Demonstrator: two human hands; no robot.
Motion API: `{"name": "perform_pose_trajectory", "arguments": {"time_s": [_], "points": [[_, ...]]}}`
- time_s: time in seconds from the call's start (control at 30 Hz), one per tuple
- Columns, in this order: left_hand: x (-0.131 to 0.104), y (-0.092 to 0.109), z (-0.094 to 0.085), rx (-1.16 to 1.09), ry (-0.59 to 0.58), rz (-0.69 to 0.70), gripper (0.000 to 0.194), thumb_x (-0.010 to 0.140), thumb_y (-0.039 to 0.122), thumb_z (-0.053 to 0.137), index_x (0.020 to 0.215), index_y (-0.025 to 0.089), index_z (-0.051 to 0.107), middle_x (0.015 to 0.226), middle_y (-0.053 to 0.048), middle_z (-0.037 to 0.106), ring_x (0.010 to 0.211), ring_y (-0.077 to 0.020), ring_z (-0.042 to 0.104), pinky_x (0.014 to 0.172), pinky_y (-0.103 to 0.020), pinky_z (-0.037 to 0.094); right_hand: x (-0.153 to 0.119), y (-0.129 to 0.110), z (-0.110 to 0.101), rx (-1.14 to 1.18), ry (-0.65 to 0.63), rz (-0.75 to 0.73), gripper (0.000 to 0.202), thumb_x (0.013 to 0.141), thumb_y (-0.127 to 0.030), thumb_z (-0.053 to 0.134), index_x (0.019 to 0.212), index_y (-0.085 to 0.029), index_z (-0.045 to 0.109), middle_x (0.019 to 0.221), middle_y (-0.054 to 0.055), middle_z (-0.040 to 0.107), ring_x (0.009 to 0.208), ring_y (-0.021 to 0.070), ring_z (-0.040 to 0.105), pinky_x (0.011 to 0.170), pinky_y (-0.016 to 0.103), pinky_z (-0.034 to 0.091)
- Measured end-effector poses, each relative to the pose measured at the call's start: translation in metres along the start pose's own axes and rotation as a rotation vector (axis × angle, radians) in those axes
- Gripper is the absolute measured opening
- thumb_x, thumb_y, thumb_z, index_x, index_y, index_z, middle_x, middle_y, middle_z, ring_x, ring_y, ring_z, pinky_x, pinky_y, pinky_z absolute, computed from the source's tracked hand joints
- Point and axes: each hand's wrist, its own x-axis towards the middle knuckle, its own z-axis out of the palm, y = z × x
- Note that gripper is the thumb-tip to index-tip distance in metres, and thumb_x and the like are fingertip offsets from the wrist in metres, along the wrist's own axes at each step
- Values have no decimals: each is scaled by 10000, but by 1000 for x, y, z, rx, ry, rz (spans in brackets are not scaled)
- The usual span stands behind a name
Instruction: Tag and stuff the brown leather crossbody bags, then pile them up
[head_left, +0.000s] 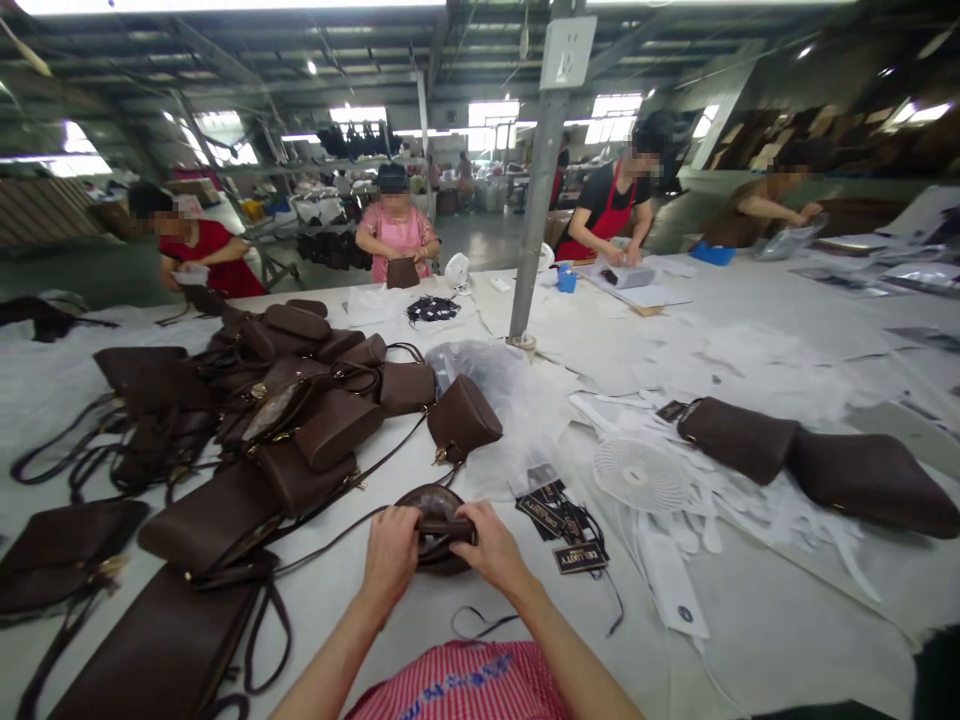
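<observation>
Both hands are at a small brown bag (435, 500) on the white table in front of me. My left hand (391, 552) is closed on the bag's left edge, and my right hand (493, 548) grips its right edge. Between them the bag's mouth faces up, with a patterned lining partly showing. A thin dark strap (330, 548) runs left from the bag. Just right of my right hand lie black hang tags (581, 556) with cords. Another brown bag (463, 418) sits beyond my hands.
A large pile of brown bags (322, 430) covers the left. Clear plastic (517, 430) lies ahead, with a metal post (531, 220) behind. To the right are a white fan (641, 474) and two brown bags (739, 438). Several people work across the table.
</observation>
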Motion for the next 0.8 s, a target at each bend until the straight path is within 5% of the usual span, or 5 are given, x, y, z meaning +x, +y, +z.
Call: {"name": "perform_pose_trajectory", "arguments": {"time_s": [0.17,0.37,0.5,0.7,0.8], "points": [[0,-18,-9,130,96,-53,202,828,43,426,874,170,576,959,-85,604,965,-254,505,872,-390,381,-1,8,5,-112,-24,70,277,691,-291,718,948,-273,615,943,-2,569,811,176,581,666,258,400],[8,-37,-6,152,-10,-72,225,828,23,390,856,174,554,856,-63,579,848,-229,527,733,-321,426,2,15,4,-37,-31,-45,316,705,-66,607,951,-264,617,910,4,552,852,170,581,755,259,433],[8,-34,-8,159,120,-35,261,816,35,418,986,170,563,920,-83,587,864,-241,537,734,-340,445,-3,22,7,15,14,-130,421,719,-15,529,1054,-263,588,944,20,534,882,175,575,796,274,449],[-14,7,4,-22,191,514,229,902,98,367,896,184,578,798,-47,590,714,-162,570,633,-246,456,-7,32,19,161,132,-111,329,737,-96,509,1038,-229,523,921,16,597,840,176,584,755,274,459],[-23,23,6,-30,191,518,266,918,95,337,846,177,579,728,-30,577,609,-134,551,554,-221,425,-8,35,23,238,171,-9,214,739,-156,515,943,-220,503,829,-2,622,748,169,595,690,263,454]]}}
